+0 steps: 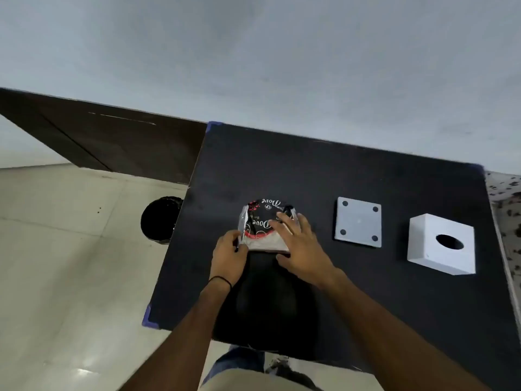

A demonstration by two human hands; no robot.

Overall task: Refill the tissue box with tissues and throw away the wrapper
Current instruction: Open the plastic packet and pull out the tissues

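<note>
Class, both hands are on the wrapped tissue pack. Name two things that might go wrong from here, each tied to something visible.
1. The left hand pinches the edge of the wrapper while the right hand lies flat on top; a hard tug might tear or scatter the tissues.
2. The bin stands on the floor past the table, so a tossed wrapper may miss.

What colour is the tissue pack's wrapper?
The wrapper is black with red-and-white print, clear edges; head view.
</note>
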